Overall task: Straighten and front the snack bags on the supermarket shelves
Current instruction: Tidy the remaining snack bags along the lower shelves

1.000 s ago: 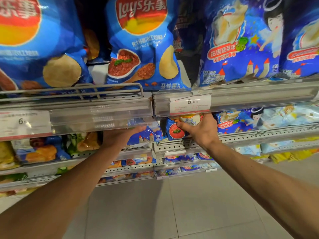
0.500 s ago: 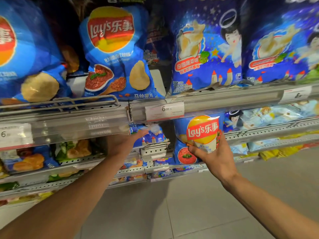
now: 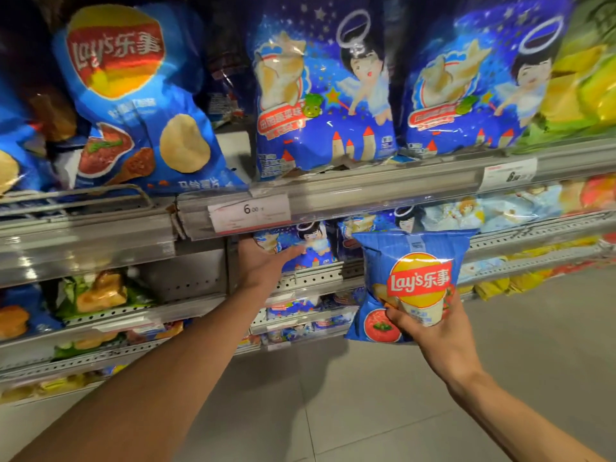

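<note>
Your right hand (image 3: 443, 331) has pulled the small Lay's bag (image 3: 411, 285) off the second shelf (image 3: 320, 278); it now hangs clear in front, grip curled round its lower edge. Your left hand (image 3: 263, 265) stays on the angel bag (image 3: 300, 243) there, fingers straight against it. The stray looks out; it probably belongs with the big Lay's bag (image 3: 133, 101) above.
</note>
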A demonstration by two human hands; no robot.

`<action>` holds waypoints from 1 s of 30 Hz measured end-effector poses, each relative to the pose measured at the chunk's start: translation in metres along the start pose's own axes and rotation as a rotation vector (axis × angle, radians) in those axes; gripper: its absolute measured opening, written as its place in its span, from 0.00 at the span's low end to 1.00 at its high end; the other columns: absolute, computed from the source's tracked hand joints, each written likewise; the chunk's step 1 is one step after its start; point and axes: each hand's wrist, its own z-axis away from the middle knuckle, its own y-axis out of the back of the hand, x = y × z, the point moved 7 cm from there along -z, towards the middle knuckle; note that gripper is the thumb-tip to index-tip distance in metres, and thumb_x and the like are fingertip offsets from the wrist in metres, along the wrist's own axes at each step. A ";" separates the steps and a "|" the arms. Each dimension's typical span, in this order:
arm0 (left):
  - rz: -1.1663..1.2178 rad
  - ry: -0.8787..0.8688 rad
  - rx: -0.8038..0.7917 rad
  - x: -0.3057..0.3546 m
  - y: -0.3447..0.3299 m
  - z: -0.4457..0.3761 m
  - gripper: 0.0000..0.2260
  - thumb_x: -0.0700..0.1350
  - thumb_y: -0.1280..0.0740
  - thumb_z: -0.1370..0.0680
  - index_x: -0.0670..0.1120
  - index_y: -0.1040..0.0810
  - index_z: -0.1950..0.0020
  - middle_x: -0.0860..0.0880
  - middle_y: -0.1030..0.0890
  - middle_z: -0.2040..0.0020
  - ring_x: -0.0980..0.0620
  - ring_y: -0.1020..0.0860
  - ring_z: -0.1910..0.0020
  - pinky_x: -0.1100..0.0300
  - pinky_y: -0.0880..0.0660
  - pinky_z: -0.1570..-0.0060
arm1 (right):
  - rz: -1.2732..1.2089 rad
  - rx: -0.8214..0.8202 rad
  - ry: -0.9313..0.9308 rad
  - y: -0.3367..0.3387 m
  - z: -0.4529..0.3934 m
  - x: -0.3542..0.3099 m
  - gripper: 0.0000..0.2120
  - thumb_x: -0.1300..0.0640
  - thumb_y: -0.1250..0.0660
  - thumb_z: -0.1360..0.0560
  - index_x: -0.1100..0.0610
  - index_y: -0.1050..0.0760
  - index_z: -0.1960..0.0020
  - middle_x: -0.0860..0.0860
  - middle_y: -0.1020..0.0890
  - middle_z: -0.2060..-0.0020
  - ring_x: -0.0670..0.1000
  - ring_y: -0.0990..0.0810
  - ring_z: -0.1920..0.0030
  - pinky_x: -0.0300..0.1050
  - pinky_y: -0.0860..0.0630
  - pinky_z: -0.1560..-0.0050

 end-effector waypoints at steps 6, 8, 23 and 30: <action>-0.154 0.060 -0.058 -0.001 -0.006 0.001 0.23 0.46 0.19 0.33 0.41 0.26 0.45 0.50 0.21 0.53 0.53 0.24 0.57 0.69 0.30 0.63 | -0.022 -0.093 -0.031 -0.017 0.013 0.004 0.29 0.60 0.17 0.35 0.53 0.28 0.39 0.52 0.13 0.49 0.55 0.14 0.46 0.62 0.21 0.40; -0.210 -0.006 -0.085 0.001 0.001 0.007 0.26 0.42 0.20 0.32 0.40 0.26 0.39 0.50 0.21 0.50 0.61 0.25 0.61 0.78 0.33 0.65 | -0.027 -0.154 -0.040 -0.032 0.021 0.001 0.29 0.60 0.18 0.33 0.52 0.29 0.39 0.52 0.13 0.49 0.54 0.14 0.46 0.61 0.21 0.40; -0.961 -0.205 0.092 -0.086 0.222 0.059 0.27 0.40 0.27 0.28 0.38 0.28 0.30 0.36 0.29 0.34 0.36 0.31 0.33 0.42 0.32 0.34 | 0.109 -0.331 -0.042 -0.217 0.085 -0.046 0.34 0.57 0.15 0.38 0.56 0.29 0.37 0.55 0.15 0.46 0.58 0.16 0.45 0.61 0.21 0.42; -1.182 -0.239 -0.125 -0.110 0.256 0.034 0.35 0.52 0.36 0.22 0.44 0.48 0.19 0.41 0.38 0.26 0.40 0.40 0.27 0.47 0.45 0.25 | 0.253 -0.193 0.050 -0.282 0.065 -0.094 0.31 0.52 0.16 0.36 0.53 0.29 0.40 0.50 0.16 0.48 0.53 0.17 0.47 0.52 0.20 0.44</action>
